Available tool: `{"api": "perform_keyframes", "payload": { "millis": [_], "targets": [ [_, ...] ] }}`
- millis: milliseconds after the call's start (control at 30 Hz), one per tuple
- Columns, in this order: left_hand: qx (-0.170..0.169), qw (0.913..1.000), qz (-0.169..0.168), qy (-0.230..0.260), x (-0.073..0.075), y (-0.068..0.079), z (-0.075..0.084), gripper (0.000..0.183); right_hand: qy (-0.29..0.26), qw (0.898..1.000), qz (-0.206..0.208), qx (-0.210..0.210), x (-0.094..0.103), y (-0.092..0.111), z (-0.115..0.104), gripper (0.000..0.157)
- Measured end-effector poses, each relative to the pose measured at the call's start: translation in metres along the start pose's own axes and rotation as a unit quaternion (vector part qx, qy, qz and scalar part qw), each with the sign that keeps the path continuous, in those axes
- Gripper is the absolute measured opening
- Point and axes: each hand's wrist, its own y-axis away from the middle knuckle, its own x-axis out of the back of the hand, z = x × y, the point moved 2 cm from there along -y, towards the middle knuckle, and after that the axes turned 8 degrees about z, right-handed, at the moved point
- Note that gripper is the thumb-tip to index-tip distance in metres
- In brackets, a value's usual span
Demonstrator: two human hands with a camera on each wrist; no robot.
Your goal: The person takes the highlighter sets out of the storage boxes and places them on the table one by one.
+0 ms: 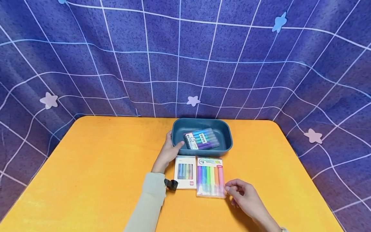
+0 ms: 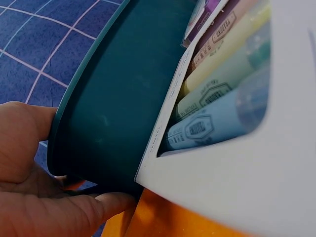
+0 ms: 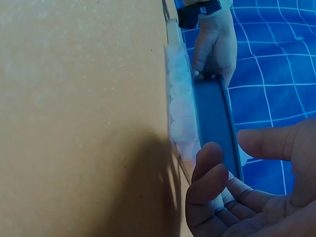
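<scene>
A dark teal plastic bin [image 1: 227, 138] sits towards the back of the table. My left hand [image 1: 167, 151] grips its left end, fingers and thumb around the wall [image 2: 61, 128]. Inside lies a clear pack of blue, green and purple markers [image 1: 203, 138]. In front of the bin, a white windowed box of pastel markers [image 1: 185, 185] lies beside a clear pack of rainbow highlighters [image 1: 211, 180]. My right hand [image 1: 243, 196] hovers at that pack's lower right edge, its fingers loosely bent and the thumb apart in the right wrist view. Nothing is held in it.
Everything rests on a yellow-orange table [image 1: 95, 167] with rounded back corners. Behind it hangs a blue cloth [image 1: 162, 67] with pale grid lines and star shapes. A black wrist camera [image 1: 171, 184] on the left wrist sits right by the white box.
</scene>
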Motion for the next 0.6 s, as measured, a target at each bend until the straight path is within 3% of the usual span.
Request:
{"api": "perform_keyframes", "payload": {
  "millis": [600],
  "targets": [
    [0.01, 0.9999, 0.001, -0.004, -0.0006, -0.0004, -0.001, 0.073, 0.026, 0.999, 0.025, -0.018, 0.002, -0.0044, -0.0083, 0.019]
  ]
}}
